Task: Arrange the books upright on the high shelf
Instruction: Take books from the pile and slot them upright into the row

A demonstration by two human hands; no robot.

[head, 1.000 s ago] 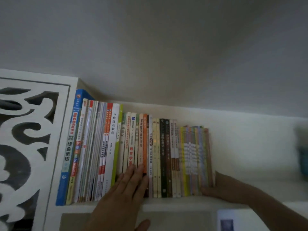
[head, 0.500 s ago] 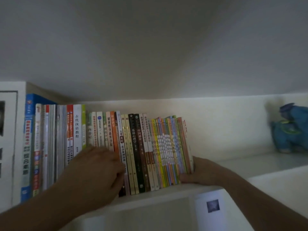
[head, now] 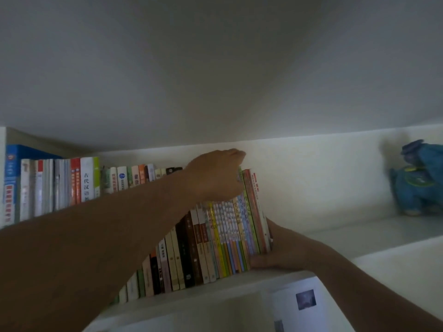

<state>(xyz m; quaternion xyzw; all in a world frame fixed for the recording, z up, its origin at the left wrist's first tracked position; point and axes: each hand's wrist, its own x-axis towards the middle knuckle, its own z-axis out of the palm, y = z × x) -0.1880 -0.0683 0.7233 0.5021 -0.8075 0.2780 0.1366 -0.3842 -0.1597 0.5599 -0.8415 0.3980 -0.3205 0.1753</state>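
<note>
1. Ceiling (head: 215, 68): plain, grey, dim; fills the upper half of the view. The whole scene is underlit and soft.
2. Back wall (head: 311, 176): white, bare, running behind the shelf.
3. Shelf (head: 347, 238): white board, high up, stepping toward me at the right. Its front edge is cut off at lower left by my forearm.
4. Books (head: 227, 236): one upright row on the shelf, from a tall blue volume at far left to thin colourful spines at the right end, which lean slightly. My left arm crosses the middle of the row and hides most of those spines. Titles mostly too blurred to read.
5. Left hand (head: 215, 176): reached across to the tops of the right-end books, fingers curled over their upper edges. Fingertips hidden behind the books.
6. Right hand (head: 280, 250): pressed flat against the outer cover of the last book, low down, by the shelf board. Fingers look straight; thumb not visible.
7. Blue plush toy (head: 417, 180): far right on the shelf, well apart from the books, blurred, cut off by the frame.
8. Paper (head: 304, 303): below the shelf, with a small dark square; unreadable.
</note>
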